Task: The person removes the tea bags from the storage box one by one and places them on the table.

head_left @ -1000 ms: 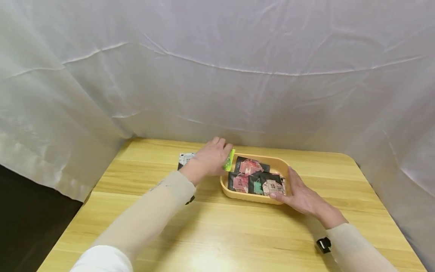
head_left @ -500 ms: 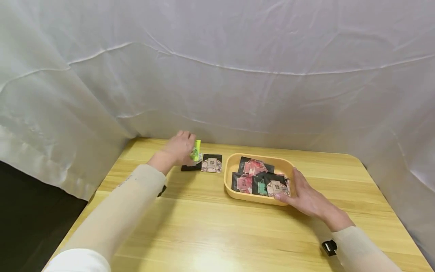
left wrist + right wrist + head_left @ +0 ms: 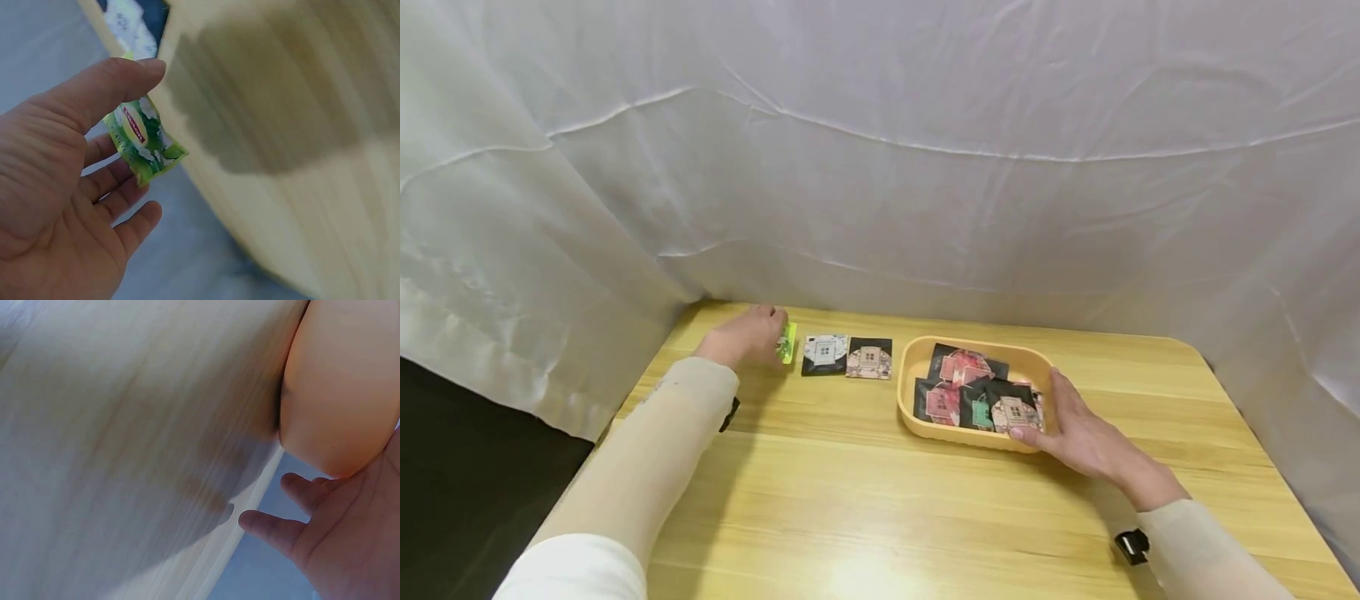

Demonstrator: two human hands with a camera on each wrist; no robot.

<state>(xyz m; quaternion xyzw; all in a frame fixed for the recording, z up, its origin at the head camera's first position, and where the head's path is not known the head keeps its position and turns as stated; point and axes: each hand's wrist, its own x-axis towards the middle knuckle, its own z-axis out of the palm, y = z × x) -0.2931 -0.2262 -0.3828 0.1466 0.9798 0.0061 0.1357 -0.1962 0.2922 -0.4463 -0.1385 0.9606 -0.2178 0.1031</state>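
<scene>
At the table's far left, my left hand (image 3: 747,335) pinches a green tea bag packet (image 3: 787,342) between thumb and fingers. The left wrist view shows the packet (image 3: 140,137) with a red label, held close over the table's back edge. Just right of it, two black patterned sachets (image 3: 824,355) lie side by side on the wood. My right hand (image 3: 1086,433) grips the right end of a yellow tray (image 3: 977,440), thumb over its rim and fingers along the outside. Inside the tray overlap several black sachets (image 3: 942,403) with pink, green and beige labels.
The wooden table (image 3: 880,500) has its back edge against a pale hanging curtain (image 3: 925,233), which also encloses both sides. Dark fabric (image 3: 467,492) shows beyond the table's left edge.
My left hand has carried the green tea bag packet leftward from beside the tray, past the two sachets, and lowered it towards the table. The right hand keeps its grip on the tray.
</scene>
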